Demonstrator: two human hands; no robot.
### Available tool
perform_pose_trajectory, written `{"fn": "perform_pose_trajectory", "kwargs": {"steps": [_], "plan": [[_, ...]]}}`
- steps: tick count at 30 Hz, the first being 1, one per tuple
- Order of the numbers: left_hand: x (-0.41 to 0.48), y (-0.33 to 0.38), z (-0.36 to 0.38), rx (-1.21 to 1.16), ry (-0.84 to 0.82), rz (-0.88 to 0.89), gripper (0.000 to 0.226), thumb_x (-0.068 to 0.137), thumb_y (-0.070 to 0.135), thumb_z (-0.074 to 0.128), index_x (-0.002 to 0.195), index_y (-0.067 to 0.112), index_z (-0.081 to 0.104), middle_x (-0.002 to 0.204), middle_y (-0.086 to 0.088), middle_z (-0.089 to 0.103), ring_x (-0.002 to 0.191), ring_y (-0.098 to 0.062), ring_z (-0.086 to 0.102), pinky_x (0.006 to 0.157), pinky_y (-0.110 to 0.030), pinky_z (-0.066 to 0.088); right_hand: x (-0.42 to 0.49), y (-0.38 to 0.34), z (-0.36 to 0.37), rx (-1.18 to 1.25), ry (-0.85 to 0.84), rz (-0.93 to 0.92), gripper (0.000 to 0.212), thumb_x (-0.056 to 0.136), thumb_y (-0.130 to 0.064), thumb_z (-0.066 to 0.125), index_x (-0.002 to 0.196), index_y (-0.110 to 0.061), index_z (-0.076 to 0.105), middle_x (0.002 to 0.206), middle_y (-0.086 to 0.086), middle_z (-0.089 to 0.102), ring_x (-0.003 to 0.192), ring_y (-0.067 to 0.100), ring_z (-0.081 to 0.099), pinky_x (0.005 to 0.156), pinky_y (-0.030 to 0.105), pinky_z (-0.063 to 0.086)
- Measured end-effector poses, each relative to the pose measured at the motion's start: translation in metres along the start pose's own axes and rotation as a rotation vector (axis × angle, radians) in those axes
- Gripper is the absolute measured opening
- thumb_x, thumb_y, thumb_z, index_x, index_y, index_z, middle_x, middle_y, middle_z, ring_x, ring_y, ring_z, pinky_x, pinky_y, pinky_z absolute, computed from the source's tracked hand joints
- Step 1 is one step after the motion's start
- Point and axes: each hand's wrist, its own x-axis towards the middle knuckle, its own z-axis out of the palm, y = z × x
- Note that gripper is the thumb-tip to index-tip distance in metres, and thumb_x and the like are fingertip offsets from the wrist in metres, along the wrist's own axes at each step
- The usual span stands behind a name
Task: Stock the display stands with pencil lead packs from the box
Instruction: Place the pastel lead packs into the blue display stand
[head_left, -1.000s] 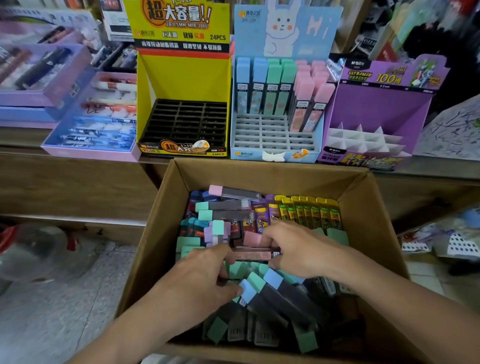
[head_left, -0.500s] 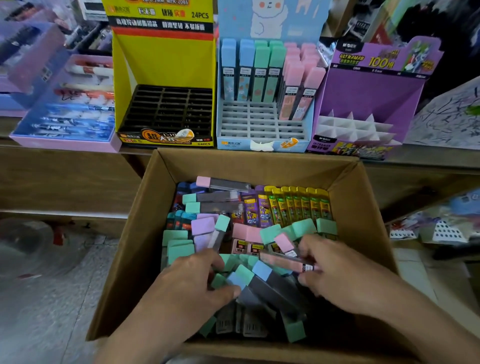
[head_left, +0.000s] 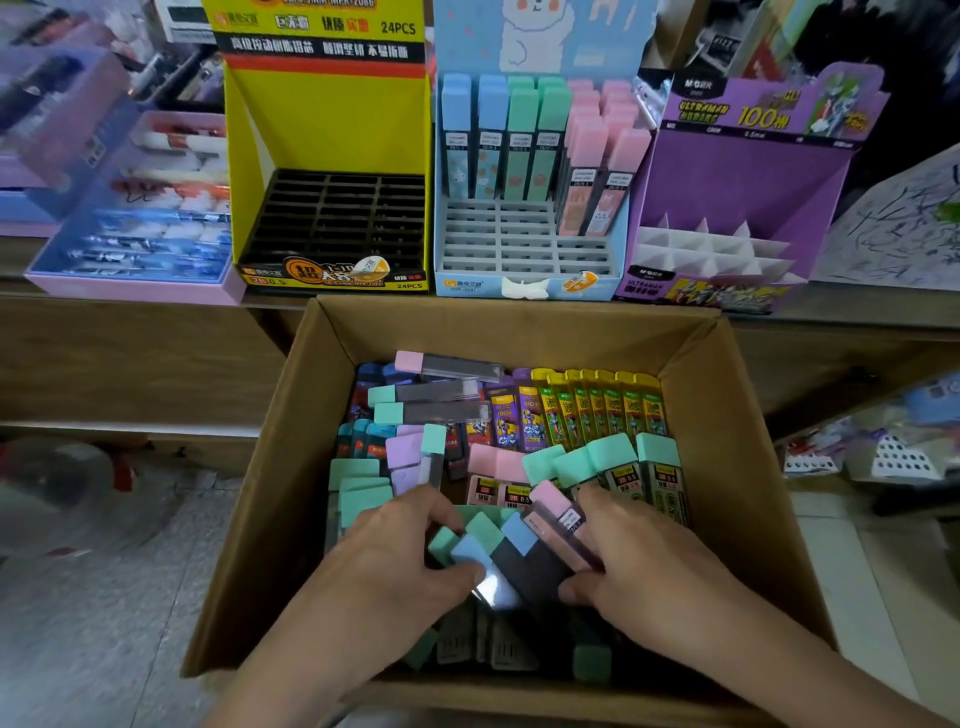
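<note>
Box (head_left: 519, 332) interior: curled fingers (head_left: 410, 512) around lead packs (head_left: 551, 501).

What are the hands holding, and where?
The right hand pinches a pink-capped pack by its body; the left hand grips a blue-capped pack near its cap.

Cardboard box (head_left: 727, 415) full of jumbled lead packs (head_left: 597, 410) (pastel caps); blue stand (head_left: 524, 244) part-filled.

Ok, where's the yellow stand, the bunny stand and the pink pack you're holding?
yellow stand (head_left: 322, 124): head view, its bare yellow back wall.
bunny stand (head_left: 524, 244): head view, the empty grey slots in front.
pink pack (head_left: 551, 503): head view, its pink cap.
</note>
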Motion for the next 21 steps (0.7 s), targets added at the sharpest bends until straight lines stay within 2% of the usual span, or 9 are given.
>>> {"fn": "perform_pose_trajectory", "kwargs": {"steps": [3,5,8,12,13,14,16,17,21], "plan": [[0.003,-0.004,-0.001,-0.166,0.02,0.012,0.023,0.079,0.044,0.078,0.096,0.043,0.062,0.089,0.02,0.068,0.077,-0.001,0.066,0.059,-0.015,0.048,0.005,0.002,0.003,0.073,0.005,-0.012,0.033,0.089,-0.043,0.072,0.09,-0.03,0.042,0.094,-0.013,0.052,0.086,0.008,0.054,0.063,0.027,0.039],[0.004,-0.005,0.0,-0.255,0.005,0.018,0.02,0.08,0.037,0.079,0.095,0.04,0.066,0.09,0.026,0.068,0.079,0.003,0.068,0.06,-0.012,0.049,0.008,0.003,0.004,0.112,0.027,-0.02,0.028,0.092,-0.043,0.067,0.087,-0.03,0.043,0.09,-0.01,0.053,0.079,0.006,0.053,0.06,0.026,0.038],[0.006,-0.006,-0.001,-0.378,0.021,0.041,0.017,0.082,0.031,0.079,0.094,0.039,0.07,0.089,0.014,0.072,0.081,-0.01,0.071,0.072,-0.029,0.061,0.01,0.005,0.002,0.149,0.032,-0.031,0.029,0.094,-0.045,0.065,0.085,-0.03,0.042,0.084,-0.008,0.052,0.069,0.006,0.05,0.056,0.027,0.035],[0.008,-0.004,-0.007,-0.564,0.049,0.074,0.013,0.086,0.016,0.075,0.091,0.028,0.075,0.089,-0.009,0.075,0.082,-0.031,0.073,0.079,-0.045,0.059,0.019,0.004,-0.004,0.433,0.042,-0.083,0.023,0.095,-0.038,0.068,0.086,-0.029,0.048,0.075,-0.008,0.051,0.057,0.002,0.049,0.056,0.024,0.041],[0.009,-0.003,-0.01,-0.607,0.044,0.083,0.01,0.087,0.015,0.075,0.092,0.024,0.076,0.089,-0.012,0.075,0.078,-0.029,0.072,0.077,-0.043,0.059,0.02,0.001,-0.006,0.528,0.03,-0.102,0.017,0.095,-0.036,0.069,0.09,-0.03,0.053,0.078,-0.008,0.056,0.059,-0.001,0.054,0.06,0.022,0.046],[0.011,-0.002,-0.013,-0.648,0.04,0.097,0.007,0.088,0.015,0.074,0.093,0.02,0.077,0.089,-0.014,0.075,0.073,-0.022,0.071,0.071,-0.035,0.059,0.022,-0.002,-0.006,0.615,0.003,-0.108,0.011,0.096,-0.034,0.069,0.096,-0.03,0.058,0.086,-0.005,0.063,0.072,-0.001,0.061,0.07,0.023,0.052],[0.014,0.003,-0.019,-0.732,0.046,0.126,0.005,0.09,0.013,0.073,0.093,0.013,0.078,0.084,-0.009,0.075,0.072,-0.01,0.068,0.068,-0.023,0.055,0.024,-0.011,-0.006,0.786,-0.081,-0.114,0.017,0.099,-0.029,0.066,0.116,-0.03,0.064,0.111,0.001,0.072,0.106,0.013,0.067,0.101,0.04,0.052],[0.015,0.006,-0.022,-0.761,0.058,0.142,0.008,0.091,0.01,0.072,0.091,0.013,0.079,0.082,-0.004,0.076,0.073,-0.008,0.068,0.067,-0.021,0.055,0.025,-0.016,-0.006,0.884,-0.124,-0.106,0.023,0.101,-0.025,0.064,0.124,-0.028,0.064,0.118,0.001,0.073,0.114,0.018,0.066,0.108,0.046,0.048],[0.022,0.015,-0.033,-0.784,0.117,0.189,0.011,0.092,0.012,0.071,0.088,0.017,0.08,0.081,-0.007,0.078,0.07,-0.008,0.069,0.064,-0.02,0.054,0.028,-0.033,-0.01,1.141,-0.222,-0.088,0.022,0.102,-0.021,0.06,0.122,-0.022,0.069,0.119,0.004,0.076,0.117,0.027,0.068,0.104,0.053,0.051]]}}
